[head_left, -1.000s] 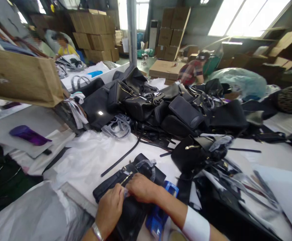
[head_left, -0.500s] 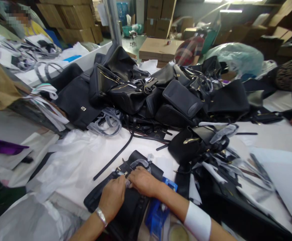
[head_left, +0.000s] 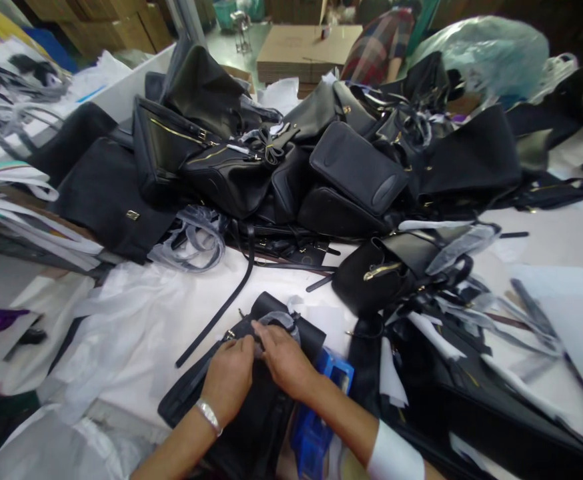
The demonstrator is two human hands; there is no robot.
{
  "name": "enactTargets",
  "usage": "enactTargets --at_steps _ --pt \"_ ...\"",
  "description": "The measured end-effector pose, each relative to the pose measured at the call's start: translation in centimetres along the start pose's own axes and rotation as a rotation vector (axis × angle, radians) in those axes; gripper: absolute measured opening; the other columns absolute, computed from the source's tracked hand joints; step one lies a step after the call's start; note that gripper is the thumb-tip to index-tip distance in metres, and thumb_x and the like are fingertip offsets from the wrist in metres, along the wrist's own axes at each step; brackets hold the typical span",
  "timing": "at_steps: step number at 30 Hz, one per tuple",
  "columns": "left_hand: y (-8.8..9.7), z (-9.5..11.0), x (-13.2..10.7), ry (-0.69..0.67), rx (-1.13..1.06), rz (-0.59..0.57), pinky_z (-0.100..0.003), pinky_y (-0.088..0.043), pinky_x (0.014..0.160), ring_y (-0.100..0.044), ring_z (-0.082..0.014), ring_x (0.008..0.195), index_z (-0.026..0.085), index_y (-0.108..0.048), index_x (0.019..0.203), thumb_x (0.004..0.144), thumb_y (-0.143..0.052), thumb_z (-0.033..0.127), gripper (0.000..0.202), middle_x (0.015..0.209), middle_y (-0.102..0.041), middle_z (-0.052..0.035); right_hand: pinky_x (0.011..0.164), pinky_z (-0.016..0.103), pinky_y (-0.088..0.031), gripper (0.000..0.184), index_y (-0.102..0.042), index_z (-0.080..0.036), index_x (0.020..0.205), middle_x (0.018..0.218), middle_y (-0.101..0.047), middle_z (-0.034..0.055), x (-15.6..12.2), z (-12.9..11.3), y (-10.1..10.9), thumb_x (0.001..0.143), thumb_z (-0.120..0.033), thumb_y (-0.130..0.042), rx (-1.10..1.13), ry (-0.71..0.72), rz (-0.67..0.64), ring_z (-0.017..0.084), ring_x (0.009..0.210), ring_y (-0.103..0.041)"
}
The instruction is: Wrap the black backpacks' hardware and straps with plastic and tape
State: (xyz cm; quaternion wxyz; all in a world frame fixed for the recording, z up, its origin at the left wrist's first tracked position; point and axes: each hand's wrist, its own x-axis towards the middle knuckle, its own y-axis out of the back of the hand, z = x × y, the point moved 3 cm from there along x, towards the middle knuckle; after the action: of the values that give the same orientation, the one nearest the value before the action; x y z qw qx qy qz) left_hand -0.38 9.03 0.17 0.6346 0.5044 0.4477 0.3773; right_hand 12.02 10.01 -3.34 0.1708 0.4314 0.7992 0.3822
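A black handbag lies flat on the white table right in front of me. My left hand, with a silver bracelet on the wrist, rests curled on the bag's top edge. My right hand presses beside it, fingers pinched at a clear plastic wrap around the bag's hardware. The two hands touch each other. A blue plastic object lies under my right forearm.
A big heap of black handbags fills the table's middle. A loose black strap runs across the white sheeting. More bags and paper strips crowd the right. A person in a plaid shirt bends over at the back.
The view has tilted downward and moved closer to the table. My hands have stayed together on the bag, shifting slightly toward its wrapped top edge.
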Motion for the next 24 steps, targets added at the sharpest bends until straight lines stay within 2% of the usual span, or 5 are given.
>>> enactTargets --at_steps 4,9,14,18,24 --pt "0.4 -0.3 0.5 0.008 0.018 -0.002 -0.034 -0.045 0.065 -0.061 -0.0251 0.073 0.020 -0.049 0.081 0.091 -0.041 0.012 0.015 0.071 -0.064 -0.0048 0.102 0.040 -0.039 0.043 -0.045 -0.010 0.127 0.133 -0.047 0.0159 -1.5 0.2 0.4 0.085 -0.002 -0.045 -0.157 -0.136 0.135 0.026 0.125 -0.040" --pt "0.8 0.9 1.4 -0.056 0.028 0.006 -0.037 -0.047 0.078 -0.061 -0.0242 0.073 0.020 -0.050 0.081 0.090 -0.041 0.012 0.015 0.070 -0.064 -0.0046 0.080 0.040 -0.048 0.019 -0.058 -0.016 0.101 0.091 -0.060 0.0086 -2.2 0.5 -0.1 0.088 -0.007 -0.048 -0.297 -0.342 0.126 0.024 0.086 -0.054" --pt "0.4 2.2 2.5 -0.122 0.047 -0.028 -0.038 -0.045 0.090 -0.063 -0.0218 0.070 0.018 -0.053 0.084 0.087 -0.039 0.006 0.019 0.069 -0.065 -0.0047 0.082 0.038 -0.044 0.018 -0.056 -0.018 0.105 0.092 -0.059 0.0062 -1.9 0.9 0.0 0.090 -0.011 -0.048 -0.210 -0.299 0.148 0.023 0.088 -0.052" --pt "-0.4 3.0 3.8 -0.120 0.056 -0.075 -0.038 -0.046 0.088 -0.064 -0.0223 0.070 0.017 -0.055 0.083 0.083 -0.039 0.002 0.021 0.071 -0.067 -0.0068 0.080 0.036 -0.043 0.011 -0.056 -0.017 0.091 0.088 -0.058 0.0059 -1.9 1.3 0.0 0.090 -0.012 -0.047 -0.184 -0.282 0.090 0.022 0.084 -0.051" --pt "-0.5 3.0 4.1 -0.099 0.067 -0.093 -0.036 -0.046 0.083 -0.064 -0.0239 0.074 0.016 -0.056 0.087 0.084 -0.041 0.004 0.020 0.075 -0.068 -0.0083 0.077 0.037 -0.046 0.029 -0.049 -0.016 0.119 0.094 -0.059 0.0092 -2.9 1.5 0.2 0.091 -0.012 -0.046 -0.255 -0.429 0.098 0.024 0.088 -0.054"
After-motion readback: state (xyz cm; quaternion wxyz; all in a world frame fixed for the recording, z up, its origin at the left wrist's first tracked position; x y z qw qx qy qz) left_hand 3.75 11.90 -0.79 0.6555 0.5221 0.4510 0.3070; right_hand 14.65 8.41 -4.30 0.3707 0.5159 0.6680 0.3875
